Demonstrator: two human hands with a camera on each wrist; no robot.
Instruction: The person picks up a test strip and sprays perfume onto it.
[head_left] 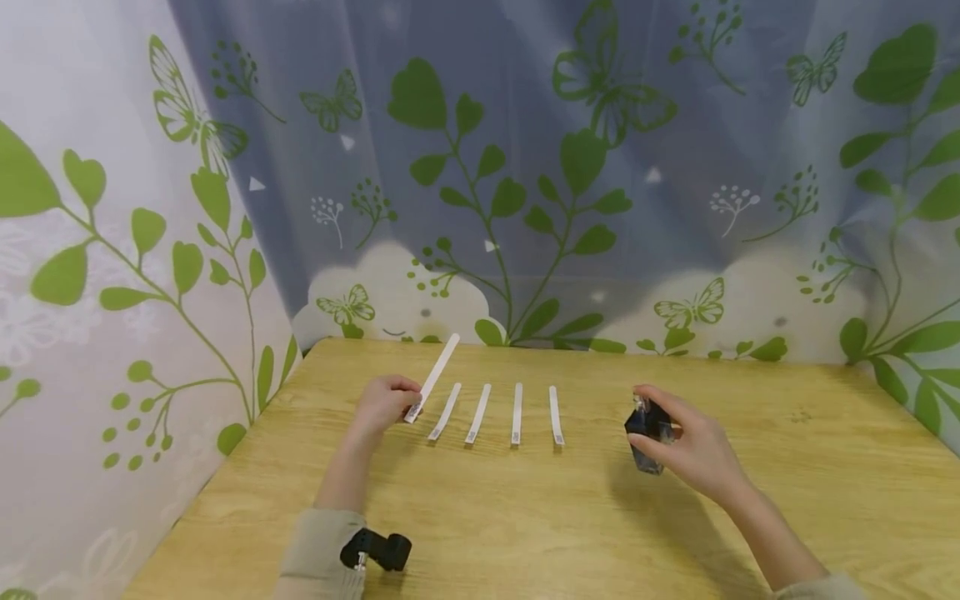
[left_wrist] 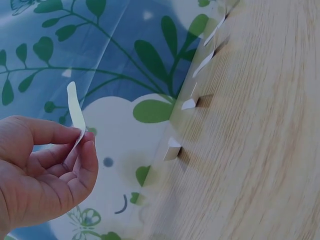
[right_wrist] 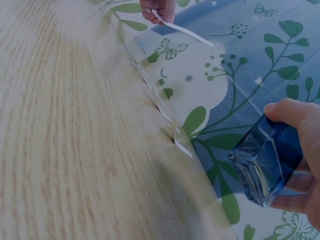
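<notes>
My left hand [head_left: 387, 403] pinches a white paper strip [head_left: 438, 369] by its lower, printed end, and the strip slants up to the right above the table. In the left wrist view the held paper strip [left_wrist: 75, 107] looks slightly bent between thumb and fingers. Several similar strips [head_left: 517, 414] lie in a row on the table, to the right of that hand, some with curved ends lifted. On the right side, my right hand [head_left: 697, 446] grips a dark glass perfume bottle [head_left: 647, 450] above the table. Its clear, thick glass base [right_wrist: 252, 182] shows in the right wrist view.
The wooden table [head_left: 525, 517] runs back to a blue and white curtain [head_left: 517, 225] printed with green leaves and butterflies. Another patterned curtain [head_left: 97, 350] hangs along the left side. A black wrist camera [head_left: 377, 550] is mounted at the left sleeve.
</notes>
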